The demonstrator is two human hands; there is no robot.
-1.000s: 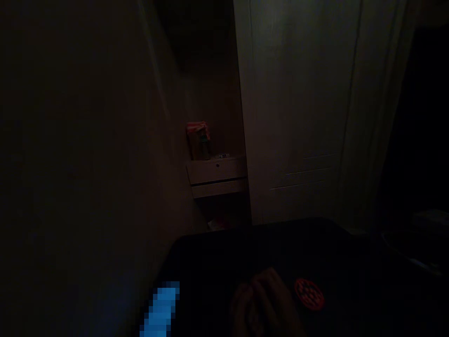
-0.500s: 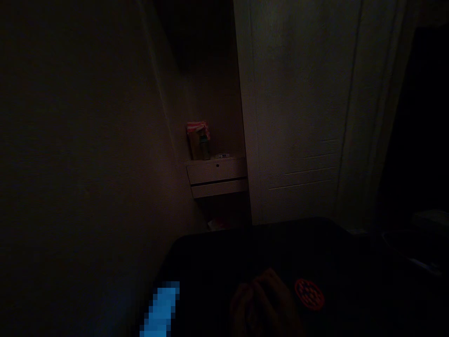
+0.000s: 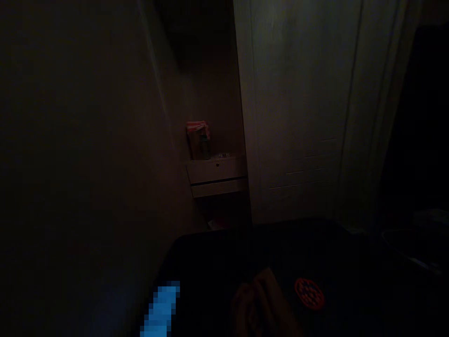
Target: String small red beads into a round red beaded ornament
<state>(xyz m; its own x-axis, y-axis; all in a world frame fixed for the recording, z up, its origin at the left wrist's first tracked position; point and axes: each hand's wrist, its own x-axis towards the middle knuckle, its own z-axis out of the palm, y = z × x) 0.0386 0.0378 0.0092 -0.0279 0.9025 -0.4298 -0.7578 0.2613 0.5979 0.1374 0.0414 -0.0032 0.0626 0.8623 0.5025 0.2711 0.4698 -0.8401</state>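
Note:
Both hands are close together at the bottom middle, very dim in the poor light. My left hand [image 3: 242, 306] has its fingers bent and drawn in toward the other hand. Beside it, my right hand [image 3: 275, 302] has its fingers pressed together and curled toward the left one. What lies between the fingertips, if anything, is lost in the dark. A round red-rimmed patch with a red pattern [image 3: 309, 294] is to the right of my right hand, on the dark bed-like surface [image 3: 280, 243].
A bright blue pixelated patch [image 3: 159, 311] glows at lower left. Beyond the dark surface are a drawer unit [image 3: 217, 173] bearing a box with red-striped cloth [image 3: 197, 126] and a greenish bottle [image 3: 205, 147]. A tall pale door [image 3: 298, 107] stands right of it, a wall [image 3: 87, 140] left.
My fingers have shifted very slightly, still close together. The rest of the scene stays in place.

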